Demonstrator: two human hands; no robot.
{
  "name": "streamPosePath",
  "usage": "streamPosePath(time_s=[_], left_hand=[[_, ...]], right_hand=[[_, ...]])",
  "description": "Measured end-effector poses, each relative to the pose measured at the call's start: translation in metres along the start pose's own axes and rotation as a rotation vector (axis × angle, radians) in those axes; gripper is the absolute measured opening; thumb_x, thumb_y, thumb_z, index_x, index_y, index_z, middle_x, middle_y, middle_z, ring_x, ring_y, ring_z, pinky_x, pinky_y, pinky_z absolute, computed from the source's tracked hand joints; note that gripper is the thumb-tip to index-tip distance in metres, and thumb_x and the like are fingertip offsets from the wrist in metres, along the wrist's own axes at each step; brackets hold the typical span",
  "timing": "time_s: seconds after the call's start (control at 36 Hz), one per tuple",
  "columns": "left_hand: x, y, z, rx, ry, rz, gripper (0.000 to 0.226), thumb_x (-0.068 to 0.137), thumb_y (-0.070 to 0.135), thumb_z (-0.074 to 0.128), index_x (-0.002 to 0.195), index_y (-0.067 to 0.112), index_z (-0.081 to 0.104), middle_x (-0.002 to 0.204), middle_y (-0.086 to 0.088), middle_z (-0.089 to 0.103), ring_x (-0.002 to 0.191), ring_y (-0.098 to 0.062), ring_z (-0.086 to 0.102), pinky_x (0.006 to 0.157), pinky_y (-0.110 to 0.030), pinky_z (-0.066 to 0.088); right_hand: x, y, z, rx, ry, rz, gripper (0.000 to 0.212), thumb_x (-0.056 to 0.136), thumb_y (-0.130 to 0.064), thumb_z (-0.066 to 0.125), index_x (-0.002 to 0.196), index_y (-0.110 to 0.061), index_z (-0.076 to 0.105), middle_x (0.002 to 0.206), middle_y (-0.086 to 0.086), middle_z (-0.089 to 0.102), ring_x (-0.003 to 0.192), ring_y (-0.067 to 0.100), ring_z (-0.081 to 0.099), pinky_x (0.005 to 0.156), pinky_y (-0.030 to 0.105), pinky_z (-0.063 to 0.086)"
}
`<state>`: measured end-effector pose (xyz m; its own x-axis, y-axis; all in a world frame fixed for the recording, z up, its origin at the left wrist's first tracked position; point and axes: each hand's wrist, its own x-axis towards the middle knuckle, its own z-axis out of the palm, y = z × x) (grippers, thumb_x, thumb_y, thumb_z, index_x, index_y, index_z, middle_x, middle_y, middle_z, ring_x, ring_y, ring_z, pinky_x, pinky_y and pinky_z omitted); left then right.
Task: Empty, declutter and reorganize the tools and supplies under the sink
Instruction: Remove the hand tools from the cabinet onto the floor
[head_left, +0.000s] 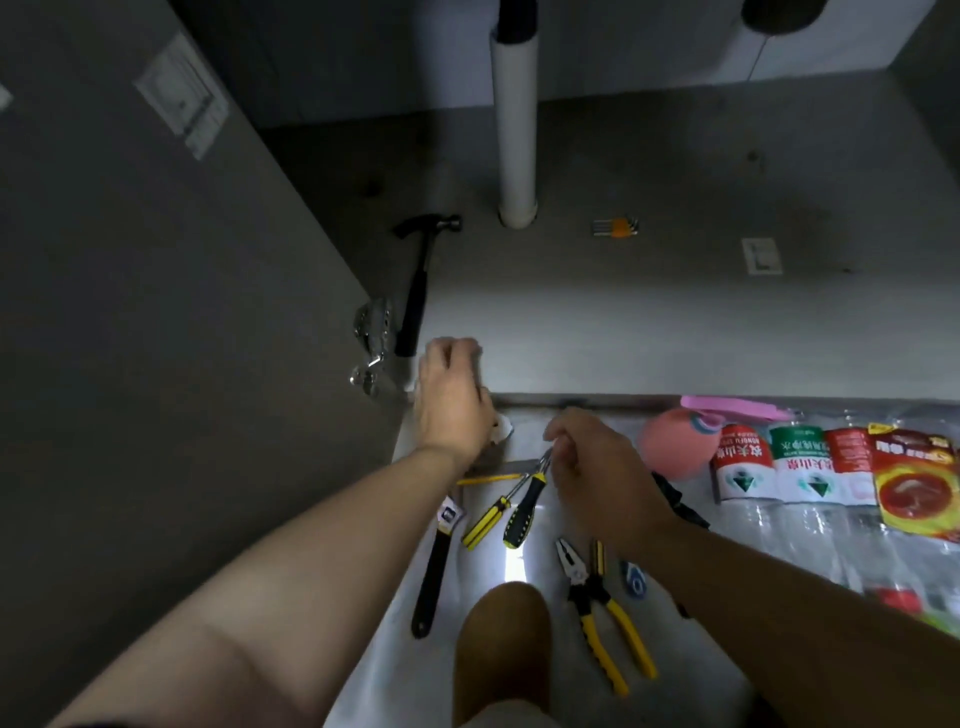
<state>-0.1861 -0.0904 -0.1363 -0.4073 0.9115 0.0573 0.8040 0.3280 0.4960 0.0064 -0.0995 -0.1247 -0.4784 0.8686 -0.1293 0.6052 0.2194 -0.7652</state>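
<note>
Right hand (587, 467) pinches the metal shafts of two slim screwdrivers (521, 517) with yellow-and-black striped handles, trailing toward 7 o'clock over the pale floor (384, 665). Left hand (452, 400), at 10 o'clock, is curled; what it grasps, I cannot tell.

A matt, smooth finish is shown by the grey cabinet floor (649, 171). The white upright drain pipe (516, 130) is seen as smooth plastic with a dull sheen. Polished, mirror-bright metal is displayed by the chrome door hinge (373, 338). Dark metal is seen at the head of the black claw hammer (415, 291), and a matt grip below it. Bare steel shafts and glossy plastic handles are seen on the pair of yellow-and-black striped screwdrivers (485, 522). Shiny printed film is wrapped round the clear plastic bottles (743, 462). Light is reflected by the glossy white floor surface (514, 566).
</note>
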Motion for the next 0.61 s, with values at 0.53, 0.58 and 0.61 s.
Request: streamPosePath(time_s=[0.53, 0.58, 0.61], left_hand=[[0.107, 0.019, 0.008, -0.118, -0.070, -0.705, 0.047, 0.092, 0.016, 0.061, 0.135, 0.000, 0.050, 0.137, -0.022, 0.056, 0.127, -0.040, 0.055, 0.105, -0.043, 0.049], [0.100, 0.027, 0.007, -0.473, -0.044, -0.787, 0.036, 0.094, 0.010, 0.054, 0.129, 0.000, 0.053, 0.118, -0.019, 0.064, 0.110, -0.037, 0.064, 0.089, -0.039, 0.057], [0.093, 0.033, 0.005, -0.639, -0.028, -0.817, 0.029, 0.096, 0.007, 0.052, 0.124, 0.000, 0.055, 0.104, -0.015, 0.065, 0.098, -0.033, 0.065, 0.076, -0.033, 0.056]], right_hand=[[0.096, -0.001, -0.083, 0.074, 0.137, -0.015, 0.024, 0.084, -0.005, 0.056, 0.099, -0.024, 0.061, 0.080, -0.007, 0.062, 0.073, 0.005, 0.058, 0.069, 0.024, 0.047], [0.096, -0.002, -0.084, 0.100, 0.103, 0.041, 0.024, 0.085, -0.007, 0.055, 0.097, -0.026, 0.061, 0.078, -0.007, 0.063, 0.072, 0.004, 0.058, 0.066, 0.019, 0.044], [0.096, -0.004, -0.084, 0.119, 0.073, 0.078, 0.023, 0.085, -0.008, 0.055, 0.096, -0.027, 0.061, 0.079, -0.007, 0.064, 0.073, 0.005, 0.059, 0.065, 0.017, 0.042]])
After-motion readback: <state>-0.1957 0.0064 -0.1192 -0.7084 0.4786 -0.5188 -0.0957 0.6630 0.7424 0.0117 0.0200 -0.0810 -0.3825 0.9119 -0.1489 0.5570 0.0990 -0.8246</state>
